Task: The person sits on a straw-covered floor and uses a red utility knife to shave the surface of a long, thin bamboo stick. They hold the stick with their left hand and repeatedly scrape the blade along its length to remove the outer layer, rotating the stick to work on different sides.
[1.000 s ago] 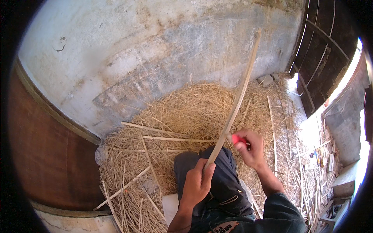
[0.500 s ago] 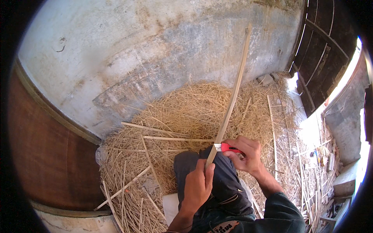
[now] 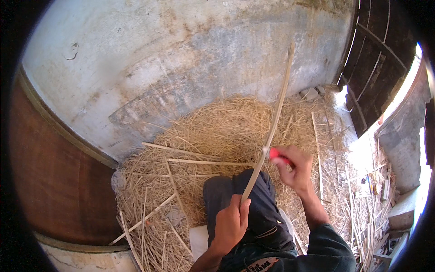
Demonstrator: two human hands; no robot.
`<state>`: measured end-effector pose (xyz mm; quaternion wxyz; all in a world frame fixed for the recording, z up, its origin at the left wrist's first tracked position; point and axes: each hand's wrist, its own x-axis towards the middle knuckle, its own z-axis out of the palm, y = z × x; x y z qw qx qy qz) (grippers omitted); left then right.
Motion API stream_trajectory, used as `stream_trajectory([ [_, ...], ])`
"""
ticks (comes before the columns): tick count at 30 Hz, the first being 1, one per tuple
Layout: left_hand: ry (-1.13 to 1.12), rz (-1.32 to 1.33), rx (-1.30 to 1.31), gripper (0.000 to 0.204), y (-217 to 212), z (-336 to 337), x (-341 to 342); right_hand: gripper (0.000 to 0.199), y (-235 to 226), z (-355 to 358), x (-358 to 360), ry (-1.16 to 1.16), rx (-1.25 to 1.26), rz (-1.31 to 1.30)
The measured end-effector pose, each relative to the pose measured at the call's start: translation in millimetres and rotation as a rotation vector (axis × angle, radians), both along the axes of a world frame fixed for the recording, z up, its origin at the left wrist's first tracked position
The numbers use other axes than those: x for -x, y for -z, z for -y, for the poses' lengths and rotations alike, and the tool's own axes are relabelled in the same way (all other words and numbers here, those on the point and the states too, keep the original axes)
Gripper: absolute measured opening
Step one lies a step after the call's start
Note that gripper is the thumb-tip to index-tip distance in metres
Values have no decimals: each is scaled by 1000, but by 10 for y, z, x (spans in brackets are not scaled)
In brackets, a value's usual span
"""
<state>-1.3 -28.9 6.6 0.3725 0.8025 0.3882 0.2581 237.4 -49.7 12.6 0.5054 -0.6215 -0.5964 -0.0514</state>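
Note:
A long, slightly curved bamboo strip (image 3: 277, 111) slants up and away from my lap toward the wall. Its near end is gripped in my left hand (image 3: 229, 225), fingers wrapped round it and thumb on top. My right hand (image 3: 297, 168) is closed round the red handle of a utility knife (image 3: 280, 156). The knife's pale blade, blurred, lies against or right beside the strip, a little above my knees. Below the strip are my legs in dark trousers (image 3: 249, 217).
Straw-like shavings (image 3: 226, 120) cover the floor ahead. Loose bamboo strips (image 3: 199, 162) lie among them, with more piled at the lower left and right. A stained wall (image 3: 149, 68) stands in front, a brown panel (image 3: 59, 181) at the left and dark planks (image 3: 376, 59) at the right.
My right hand and the knife have moved up and away along the strip. The strip's far end has come down a little; my left hand keeps its hold.

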Motion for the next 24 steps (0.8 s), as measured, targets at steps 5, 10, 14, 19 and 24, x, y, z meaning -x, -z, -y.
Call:
stream_trajectory([
  [5, 4, -48, 38, 27, 95, 7, 110, 27, -87, -51, -129, 43, 14, -16],
  [10, 14, -23, 20, 23, 145, -37, 152, 27, -90, -14, -133, 35, 31, 22],
  [14, 4, -22, 31, 24, 169, -12, 222, 26, -67, -21, -102, 36, 11, 15],
  [19, -9, -57, 31, 25, 187, -7, 298, 26, -98, -53, -96, 11, 42, -21],
  [24, 14, -85, 40, 26, 226, -9, 358, 24, -38, -109, -134, 16, 8, -34],
])
